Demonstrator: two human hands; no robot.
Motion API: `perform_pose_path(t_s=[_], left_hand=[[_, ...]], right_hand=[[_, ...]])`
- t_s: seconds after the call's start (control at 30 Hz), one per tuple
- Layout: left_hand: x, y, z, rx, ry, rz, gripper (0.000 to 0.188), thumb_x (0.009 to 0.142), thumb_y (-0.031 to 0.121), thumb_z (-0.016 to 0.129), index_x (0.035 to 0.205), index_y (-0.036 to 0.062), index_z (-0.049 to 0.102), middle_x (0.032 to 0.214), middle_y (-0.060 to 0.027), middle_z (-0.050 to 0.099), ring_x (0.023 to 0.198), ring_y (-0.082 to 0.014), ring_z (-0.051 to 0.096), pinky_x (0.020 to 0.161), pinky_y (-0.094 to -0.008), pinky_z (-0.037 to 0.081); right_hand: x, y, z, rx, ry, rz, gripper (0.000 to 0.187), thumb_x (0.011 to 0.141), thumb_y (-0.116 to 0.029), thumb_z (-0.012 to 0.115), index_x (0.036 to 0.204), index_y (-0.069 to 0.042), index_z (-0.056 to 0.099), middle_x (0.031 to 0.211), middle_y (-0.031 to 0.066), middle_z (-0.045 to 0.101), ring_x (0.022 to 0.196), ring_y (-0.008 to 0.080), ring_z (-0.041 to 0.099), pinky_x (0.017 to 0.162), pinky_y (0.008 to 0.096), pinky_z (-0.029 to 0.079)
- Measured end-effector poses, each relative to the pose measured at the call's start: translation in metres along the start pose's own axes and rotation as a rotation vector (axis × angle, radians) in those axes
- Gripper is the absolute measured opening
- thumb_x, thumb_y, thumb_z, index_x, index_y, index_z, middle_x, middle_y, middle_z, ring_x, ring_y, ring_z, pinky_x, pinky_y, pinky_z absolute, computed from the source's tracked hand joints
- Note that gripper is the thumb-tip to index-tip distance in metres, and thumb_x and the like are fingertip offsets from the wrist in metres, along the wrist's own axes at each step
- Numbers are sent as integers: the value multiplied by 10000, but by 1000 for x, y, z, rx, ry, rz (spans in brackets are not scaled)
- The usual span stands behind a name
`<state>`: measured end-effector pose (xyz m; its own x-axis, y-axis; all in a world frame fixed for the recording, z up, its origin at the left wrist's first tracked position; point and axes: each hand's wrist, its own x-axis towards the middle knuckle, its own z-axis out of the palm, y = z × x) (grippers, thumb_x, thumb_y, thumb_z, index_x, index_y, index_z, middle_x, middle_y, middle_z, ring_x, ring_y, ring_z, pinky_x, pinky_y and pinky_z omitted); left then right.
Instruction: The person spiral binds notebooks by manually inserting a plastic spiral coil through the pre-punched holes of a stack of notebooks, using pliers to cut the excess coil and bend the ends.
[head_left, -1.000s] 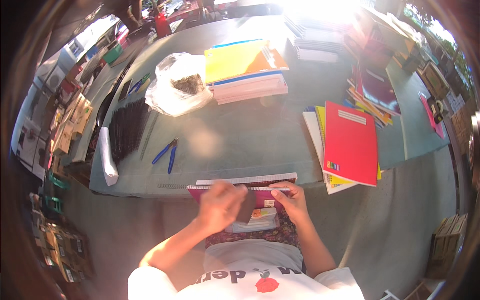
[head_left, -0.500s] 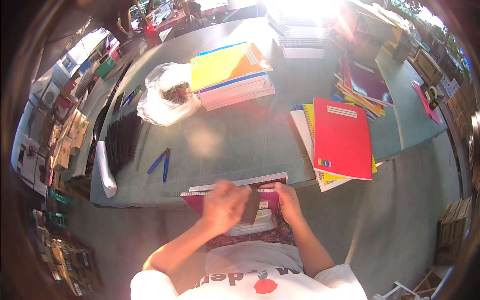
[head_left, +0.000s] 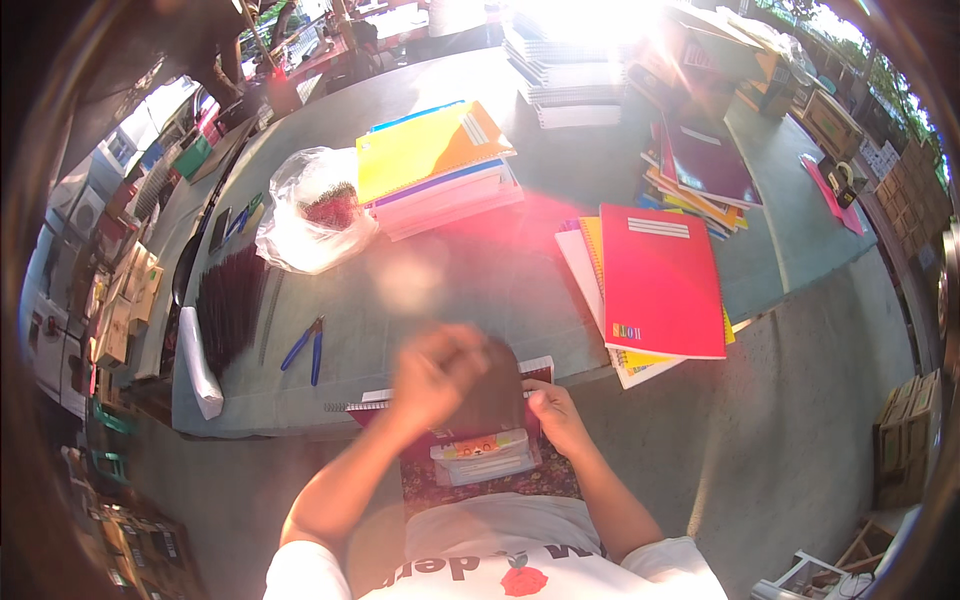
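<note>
A spiral notebook with a purple-maroon cover [head_left: 362, 412] stands tilted at the table's front edge, above my lap. Its wire coil [head_left: 336, 408] sticks out past the left end. My right hand [head_left: 560, 418] grips the notebook's right end, thumb on the near side. Above the notebook's middle is my left hand [head_left: 438, 372], blurred by motion, its fingers curled together; whatever they pinch is too smeared to name. A dark brown patch beside it, over the notebook, is unclear. A clear plastic packet [head_left: 487, 462] with an orange-yellow strip lies on my lap.
On the table are blue-handled pliers [head_left: 303, 350], dark wire coils [head_left: 228, 300], a white roll [head_left: 200, 365], a plastic bag [head_left: 305, 240] and a stack with an orange notebook [head_left: 430, 150] on top. Red notebooks [head_left: 660, 280] lie to the right; more stacks stand behind.
My left hand has risen a little, away from the notebook. My right hand has slid slightly lower at the right end. The view has shifted, moving the table's things slightly left.
</note>
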<state>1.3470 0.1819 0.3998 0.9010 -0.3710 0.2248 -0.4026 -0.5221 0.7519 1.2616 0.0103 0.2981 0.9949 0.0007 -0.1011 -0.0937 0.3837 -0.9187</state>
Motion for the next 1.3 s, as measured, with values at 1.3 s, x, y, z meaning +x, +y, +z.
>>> perform_pose_path(t_s=[1.3], left_hand=[[-25,2,27,213,-152,483,292,671,202,724,900,79,591,853,-69,560,835,-269,548,730,-387,416]], right_hand=[[-13,-11,9,-655,-57,-211,111,842,-62,579,925,2,613,708,100,639,569,119,538,533,279,427]])
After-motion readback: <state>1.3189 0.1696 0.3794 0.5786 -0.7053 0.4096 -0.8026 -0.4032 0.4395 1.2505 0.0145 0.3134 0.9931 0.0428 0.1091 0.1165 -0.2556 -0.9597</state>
